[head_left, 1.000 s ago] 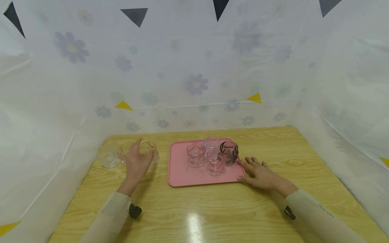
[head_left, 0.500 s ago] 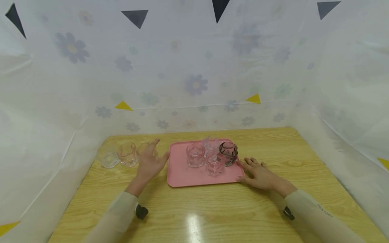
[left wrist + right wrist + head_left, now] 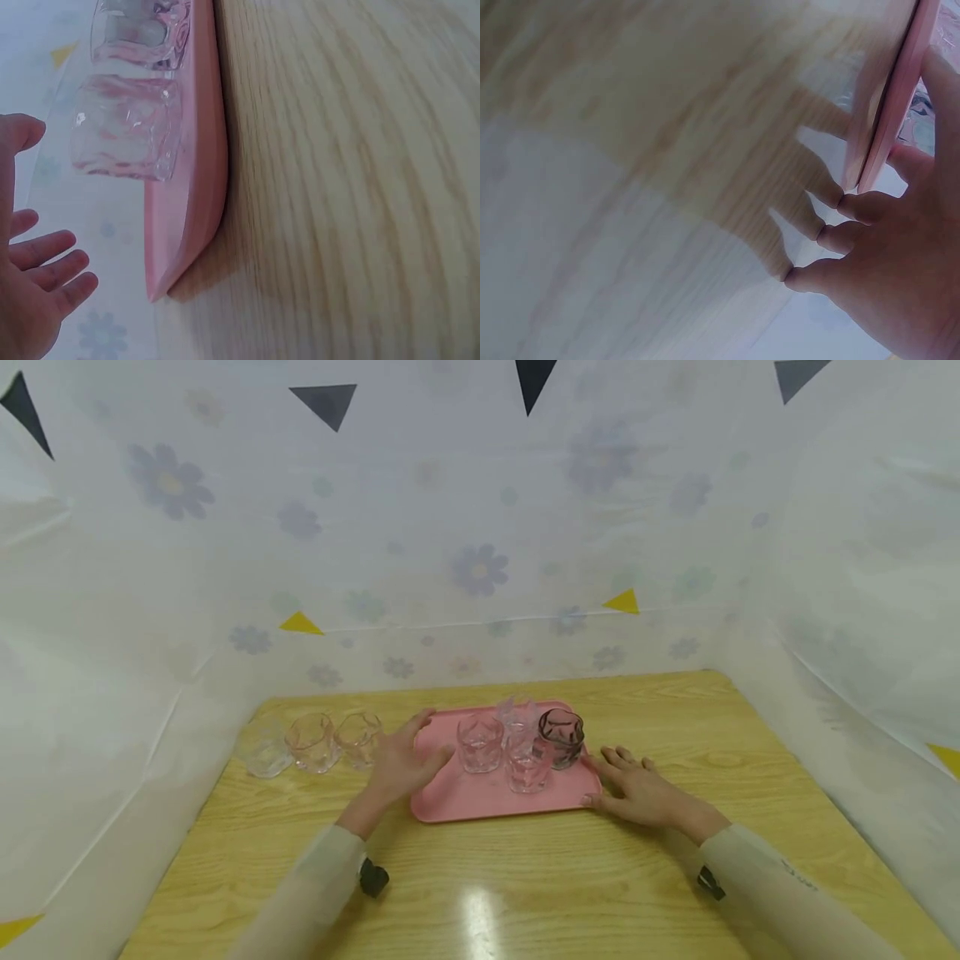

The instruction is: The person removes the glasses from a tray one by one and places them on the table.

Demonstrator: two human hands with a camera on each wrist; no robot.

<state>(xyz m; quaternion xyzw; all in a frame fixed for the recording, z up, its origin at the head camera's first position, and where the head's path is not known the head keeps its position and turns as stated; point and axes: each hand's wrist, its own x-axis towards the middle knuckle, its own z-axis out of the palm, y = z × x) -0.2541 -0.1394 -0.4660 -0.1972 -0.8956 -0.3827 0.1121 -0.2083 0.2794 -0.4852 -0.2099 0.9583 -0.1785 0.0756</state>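
My left hand [image 3: 405, 764], fingers extended and thumb spread, overlaps the left end of a pink tray [image 3: 450, 806] in the head view. It holds nothing; the left wrist view has its fingers [image 3: 49, 259] apart from the nearest tumblers. On the tray stand several faceted glass tumblers: a clear one [image 3: 480, 747], another clear one [image 3: 528, 770] in front, one [image 3: 516, 714] behind, and a dark smoky tumbler [image 3: 561, 739] at the right. My right hand [image 3: 637, 792] lies at the tray's right edge, thumb and fingertips touching its rim, the other fingers [image 3: 817, 276] resting on the table.
Left of the tray, three tumblers stand in a row on the wooden table [image 3: 570, 877]: a clear one [image 3: 264, 752], a pinkish one [image 3: 311, 745] and a faintly amber one [image 3: 357, 739]. White flowered sheeting [image 3: 420, 527] encloses the table's back and sides.
My left hand has moved right, away from the rightmost tumbler of the row, to the tray's left end. My right hand has stayed at the tray's right edge.
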